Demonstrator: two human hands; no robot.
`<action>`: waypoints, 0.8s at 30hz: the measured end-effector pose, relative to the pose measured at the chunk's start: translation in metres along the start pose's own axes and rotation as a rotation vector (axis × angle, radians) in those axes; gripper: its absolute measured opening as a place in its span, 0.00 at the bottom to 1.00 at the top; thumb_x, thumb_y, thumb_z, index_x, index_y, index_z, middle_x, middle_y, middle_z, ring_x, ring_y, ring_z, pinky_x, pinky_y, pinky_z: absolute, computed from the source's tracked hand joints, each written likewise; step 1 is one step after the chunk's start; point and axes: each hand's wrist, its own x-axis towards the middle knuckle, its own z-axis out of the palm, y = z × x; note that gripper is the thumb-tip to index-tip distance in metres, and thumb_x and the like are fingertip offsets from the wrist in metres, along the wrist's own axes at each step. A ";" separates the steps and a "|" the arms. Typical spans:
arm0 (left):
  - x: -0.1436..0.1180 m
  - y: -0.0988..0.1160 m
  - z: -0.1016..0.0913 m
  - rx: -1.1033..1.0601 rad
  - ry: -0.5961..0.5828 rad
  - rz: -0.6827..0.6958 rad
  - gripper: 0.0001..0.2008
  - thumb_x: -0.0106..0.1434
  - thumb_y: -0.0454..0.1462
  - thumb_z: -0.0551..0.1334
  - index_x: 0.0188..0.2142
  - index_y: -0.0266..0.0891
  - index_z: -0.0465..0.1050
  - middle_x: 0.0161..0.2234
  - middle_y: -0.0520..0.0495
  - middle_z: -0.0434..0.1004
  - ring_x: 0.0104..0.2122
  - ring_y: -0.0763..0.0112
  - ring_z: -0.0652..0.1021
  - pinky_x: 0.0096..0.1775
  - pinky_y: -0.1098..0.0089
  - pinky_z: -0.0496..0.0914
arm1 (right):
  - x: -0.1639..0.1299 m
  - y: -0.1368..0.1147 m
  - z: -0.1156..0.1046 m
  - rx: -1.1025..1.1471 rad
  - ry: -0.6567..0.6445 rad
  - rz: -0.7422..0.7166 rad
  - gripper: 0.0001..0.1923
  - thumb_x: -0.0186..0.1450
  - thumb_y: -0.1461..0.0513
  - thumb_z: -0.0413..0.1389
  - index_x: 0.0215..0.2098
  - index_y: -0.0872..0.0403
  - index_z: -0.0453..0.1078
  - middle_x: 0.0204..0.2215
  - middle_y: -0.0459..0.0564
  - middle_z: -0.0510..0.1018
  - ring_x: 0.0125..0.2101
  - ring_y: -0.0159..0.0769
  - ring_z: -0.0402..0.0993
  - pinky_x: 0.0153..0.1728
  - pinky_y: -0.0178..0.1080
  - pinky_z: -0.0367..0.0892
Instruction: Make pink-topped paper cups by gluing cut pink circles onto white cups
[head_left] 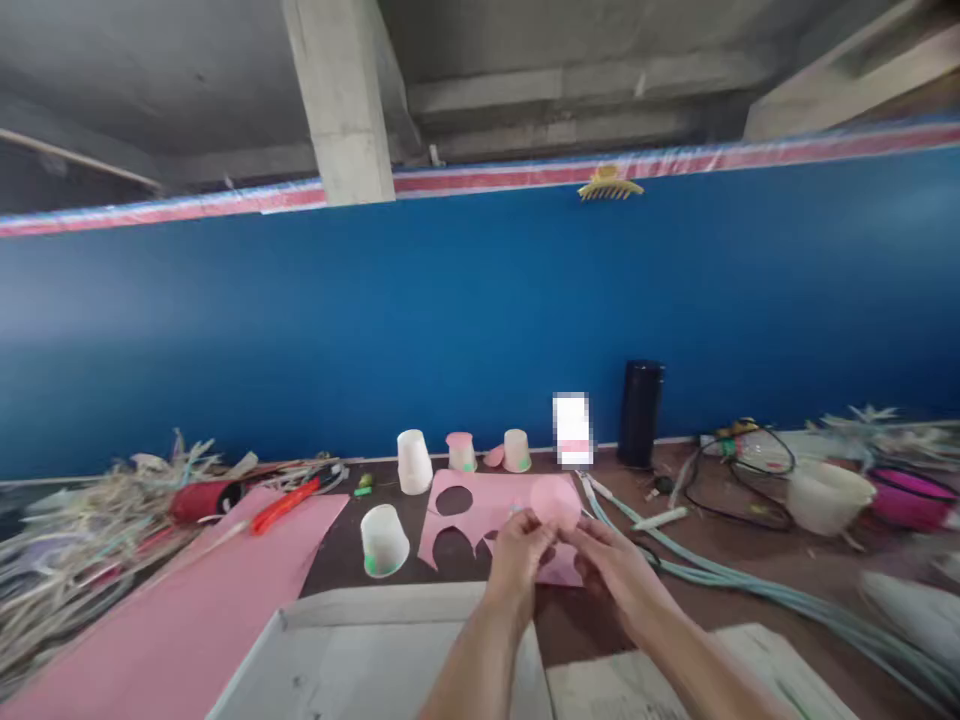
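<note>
A blue partition (480, 300) stands across the back, behind a dark brown table (570, 625). At the near side of the table sits a white tray (382, 605), and a large pink sheet (187, 610) stretches out to its left, beside a loose heap of pale strips (67, 560). Beyond the tray lies a smaller cut sheet (495, 490), also pink, with round openings in it. The left hand (517, 560) and the right hand (607, 565) meet above this sheet, thumbs and fingers closed together on one piece. A black cylinder (640, 415) stands upright near the partition. Four pale cups are on the table: a tall cup (414, 462) at the back, a near cup (384, 542) in front of it, a pink-topped cup (463, 458) and a cup further right (517, 452). A red tool (285, 505) rests on the large pink sheet. The piece in the hands is a pink disc (555, 502), clamped by its lower edge between both hands, though blur makes the exact fingertip contact hard to read. Smallest is a green bit (364, 490) left of the tall cup
</note>
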 end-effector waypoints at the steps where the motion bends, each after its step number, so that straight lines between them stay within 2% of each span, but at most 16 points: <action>1: 0.000 0.000 0.000 0.016 0.006 -0.005 0.16 0.48 0.44 0.68 0.25 0.36 0.65 0.22 0.55 0.64 0.22 0.80 0.63 0.28 0.74 0.59 | -0.001 -0.001 0.000 0.015 0.007 0.007 0.17 0.52 0.51 0.63 0.29 0.54 0.67 0.16 0.38 0.62 0.15 0.21 0.52 0.13 0.26 0.45; 7: -0.004 0.005 0.000 0.085 0.009 -0.019 0.15 0.48 0.44 0.67 0.25 0.34 0.68 0.22 0.54 0.64 0.22 0.79 0.63 0.28 0.74 0.59 | -0.006 -0.004 0.000 0.066 -0.011 0.035 0.17 0.52 0.52 0.63 0.28 0.54 0.66 0.16 0.38 0.61 0.16 0.20 0.51 0.13 0.25 0.45; 12: -0.003 0.006 0.000 0.050 0.044 -0.032 0.14 0.46 0.42 0.69 0.23 0.34 0.68 0.20 0.55 0.63 0.21 0.80 0.63 0.28 0.74 0.59 | -0.008 -0.005 0.002 0.062 -0.033 0.047 0.16 0.52 0.52 0.63 0.30 0.54 0.67 0.17 0.38 0.61 0.16 0.21 0.52 0.14 0.25 0.46; 16: -0.001 0.004 -0.002 0.035 0.084 -0.009 0.15 0.45 0.43 0.69 0.22 0.35 0.68 0.20 0.54 0.65 0.20 0.80 0.64 0.28 0.75 0.60 | -0.008 -0.006 0.005 -0.015 -0.048 0.027 0.17 0.53 0.50 0.62 0.30 0.54 0.67 0.19 0.39 0.64 0.16 0.21 0.52 0.14 0.26 0.46; 21: -0.002 0.010 -0.002 0.028 0.146 0.056 0.17 0.46 0.46 0.69 0.26 0.35 0.71 0.22 0.53 0.68 0.23 0.79 0.67 0.31 0.75 0.64 | -0.009 -0.004 0.008 -0.087 -0.101 -0.003 0.18 0.54 0.49 0.61 0.33 0.54 0.69 0.17 0.39 0.64 0.15 0.23 0.53 0.14 0.28 0.46; 24: -0.003 0.017 -0.006 0.054 0.208 0.110 0.17 0.48 0.48 0.68 0.27 0.36 0.70 0.21 0.54 0.67 0.20 0.81 0.65 0.25 0.77 0.61 | -0.010 -0.004 0.007 -0.251 -0.069 -0.112 0.16 0.56 0.50 0.58 0.33 0.54 0.70 0.16 0.40 0.65 0.16 0.26 0.57 0.16 0.30 0.50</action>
